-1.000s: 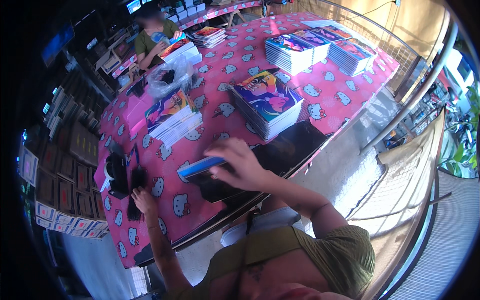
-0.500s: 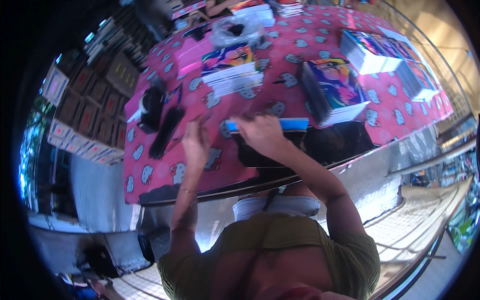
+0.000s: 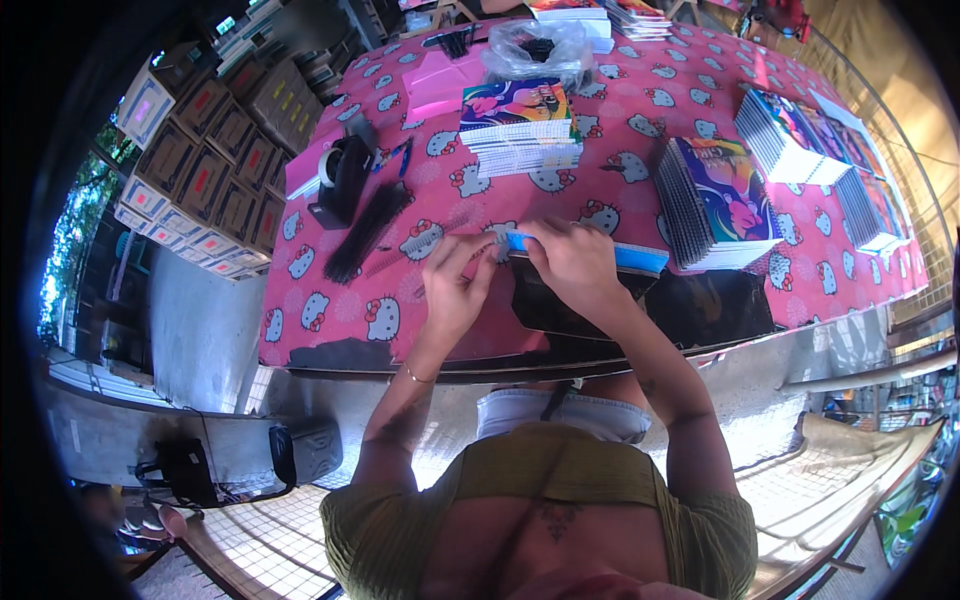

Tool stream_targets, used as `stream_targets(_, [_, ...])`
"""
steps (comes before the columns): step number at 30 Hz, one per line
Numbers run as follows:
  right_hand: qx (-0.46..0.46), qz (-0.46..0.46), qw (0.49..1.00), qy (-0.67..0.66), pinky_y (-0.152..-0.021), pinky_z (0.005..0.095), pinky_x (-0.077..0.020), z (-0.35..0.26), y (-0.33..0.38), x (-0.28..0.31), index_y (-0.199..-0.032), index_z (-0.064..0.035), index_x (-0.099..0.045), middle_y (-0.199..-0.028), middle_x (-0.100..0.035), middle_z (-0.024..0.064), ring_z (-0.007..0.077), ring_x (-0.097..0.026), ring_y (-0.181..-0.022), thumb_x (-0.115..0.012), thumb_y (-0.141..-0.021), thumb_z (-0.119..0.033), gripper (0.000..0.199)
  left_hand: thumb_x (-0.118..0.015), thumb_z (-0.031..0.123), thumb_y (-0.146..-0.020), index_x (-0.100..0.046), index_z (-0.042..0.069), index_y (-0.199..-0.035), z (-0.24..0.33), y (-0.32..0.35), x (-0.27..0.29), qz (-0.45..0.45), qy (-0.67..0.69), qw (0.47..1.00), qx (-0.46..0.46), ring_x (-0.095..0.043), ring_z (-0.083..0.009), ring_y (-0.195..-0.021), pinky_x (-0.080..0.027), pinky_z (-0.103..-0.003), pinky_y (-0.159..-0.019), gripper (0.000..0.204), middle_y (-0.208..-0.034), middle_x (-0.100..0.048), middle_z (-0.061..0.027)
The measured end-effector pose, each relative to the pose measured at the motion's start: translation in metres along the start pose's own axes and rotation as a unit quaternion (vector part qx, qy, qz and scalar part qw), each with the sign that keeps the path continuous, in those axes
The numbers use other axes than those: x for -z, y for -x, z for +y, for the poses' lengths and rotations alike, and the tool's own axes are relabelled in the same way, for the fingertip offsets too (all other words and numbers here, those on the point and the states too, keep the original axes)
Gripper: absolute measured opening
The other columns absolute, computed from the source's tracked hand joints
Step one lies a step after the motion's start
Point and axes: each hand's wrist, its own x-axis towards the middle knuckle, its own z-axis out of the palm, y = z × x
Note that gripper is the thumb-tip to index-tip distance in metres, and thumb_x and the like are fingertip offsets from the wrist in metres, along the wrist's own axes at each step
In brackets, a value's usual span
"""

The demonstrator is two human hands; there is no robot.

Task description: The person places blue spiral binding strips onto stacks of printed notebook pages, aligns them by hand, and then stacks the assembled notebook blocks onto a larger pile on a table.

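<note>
My left hand (image 3: 457, 280) is closed in a pinch at the left end of a booklet with a bright blue edge (image 3: 640, 258). A thin, faint spiral binding coil (image 3: 405, 257) trails from its fingers across the tablecloth. My right hand (image 3: 575, 262) grips the booklet, thumb and fingers over the blue edge; its palm hides part of it. The booklet lies at the table's near side, by a black patch (image 3: 710, 308). A bundle of black coils (image 3: 368, 230) rests left of my hands. Beyond them sits a stack of colourful booklets (image 3: 515, 125).
A black tape dispenser (image 3: 340, 180) stands on the left of the pink patterned tablecloth (image 3: 330, 335). More spiral-bound notebooks (image 3: 720, 200) are stacked at right. A clear plastic bag (image 3: 540, 55) holds something dark at the back. Cartons (image 3: 200, 170) are piled beyond the left edge.
The view has shifted, moving the table contents rightward in the picture. My left hand has come closer to the booklet's left end and now meets it; the right hand still grips the booklet.
</note>
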Motion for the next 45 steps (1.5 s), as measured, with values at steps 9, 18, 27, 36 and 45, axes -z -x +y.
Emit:
stream_targets(9, [0.004, 0.004, 1.000, 0.010, -0.063, 0.0467, -0.0553, -0.002, 0.003, 0.002, -0.104, -0.0160, -0.066, -0.081, -0.069, 0.0070, 0.0331, -0.069, -0.071, -0.065, -0.093, -0.023, 0.013, -0.072, -0.001, -0.088, -0.069, 0.001, -0.112, -0.007, -0.015, 0.007, -0.095, -0.027, 0.995, 0.018, -0.071, -0.0272, -0.081, -0.055, -0.038, -0.068, 0.025, -0.092, -0.068, -0.0161])
stream_targets(18, [0.009, 0.000, 0.999, -0.042, -0.066, 0.0469, -0.0553, 0.005, 0.004, 0.006, -0.102, -0.0067, -0.063, -0.092, -0.068, 0.0144, 0.0357, -0.070, -0.075, -0.066, -0.089, -0.019, 0.018, -0.066, 0.016, -0.099, -0.068, -0.003, -0.113, -0.003, -0.052, 0.014, -0.267, -0.014, 0.963, -0.041, -0.067, -0.0235, -0.077, -0.052, -0.037, -0.069, 0.024, -0.094, -0.067, -0.0161])
stream_targets(27, [0.024, 0.005, 0.999, 0.040, -0.068, 0.0446, -0.0559, 0.010, 0.015, 0.023, -0.102, -0.0078, -0.064, -0.094, -0.069, 0.0106, 0.0333, -0.071, -0.079, -0.063, -0.088, -0.022, 0.020, -0.070, 0.016, -0.093, -0.070, 0.002, -0.108, -0.001, -0.058, 0.008, -0.258, -0.055, 0.958, -0.109, -0.065, -0.0282, -0.091, -0.049, -0.043, -0.085, 0.021, -0.097, -0.065, -0.0126])
stream_targets(36, [0.005, -0.030, 0.999, 0.044, -0.067, 0.0432, -0.0551, 0.017, 0.015, 0.019, -0.104, -0.0112, -0.063, -0.092, -0.067, 0.0071, 0.0314, -0.071, -0.080, -0.065, -0.085, -0.016, 0.019, -0.068, 0.025, -0.094, -0.066, 0.003, -0.106, -0.010, -0.040, -0.019, -0.191, -0.152, 0.964, -0.108, -0.062, -0.0344, -0.092, -0.043, -0.053, -0.096, 0.025, -0.095, -0.063, -0.0134])
stream_targets(45, [0.006, -0.046, 0.999, 0.028, -0.065, 0.0422, -0.0548, 0.018, 0.014, 0.024, -0.105, -0.0113, -0.062, -0.091, -0.066, 0.0062, 0.0302, -0.071, -0.079, -0.072, -0.079, -0.016, 0.028, -0.067, 0.028, -0.096, -0.066, 0.002, -0.099, -0.003, -0.057, -0.010, -0.221, -0.103, 0.957, -0.155, -0.063, -0.0392, -0.075, -0.049, -0.047, -0.064, 0.026, -0.088, -0.062, -0.0174])
